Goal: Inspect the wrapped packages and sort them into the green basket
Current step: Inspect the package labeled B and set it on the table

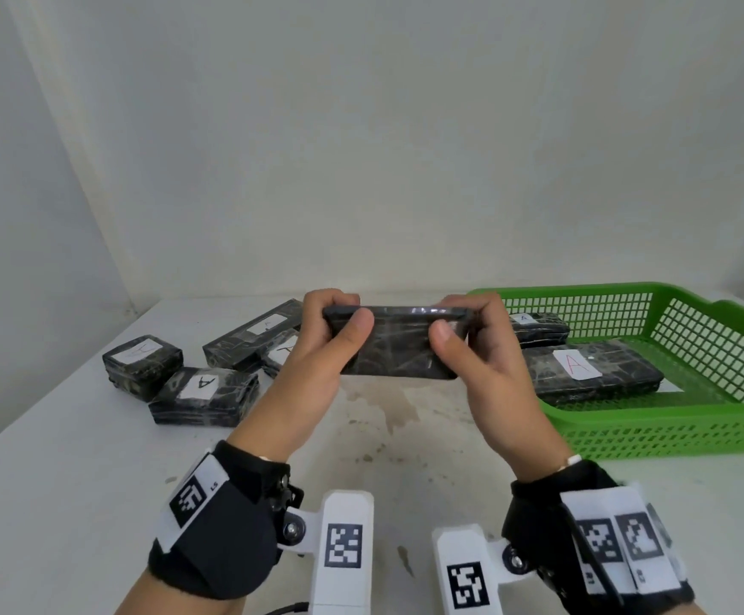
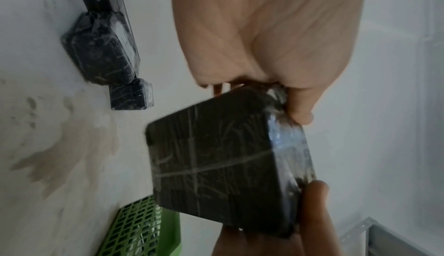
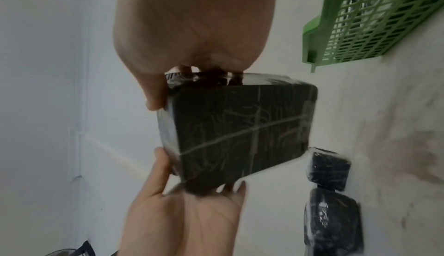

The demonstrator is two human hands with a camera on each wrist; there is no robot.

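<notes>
Gripping a black film-wrapped package (image 1: 399, 346) above the stained white counter (image 1: 73, 446), left hand (image 1: 317, 361) and right hand (image 1: 481, 361) curl fingers round its ends; labelled packages (image 1: 203, 395) lie left, green basket (image 1: 671, 419) right, before a pale wall (image 1: 361, 126). Left wrist view: brown stains (image 2: 60, 146) mark the counter. Right wrist view: basket rests on it.

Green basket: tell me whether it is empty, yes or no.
No: the green basket holds two wrapped packages, one with a red A label.
</notes>
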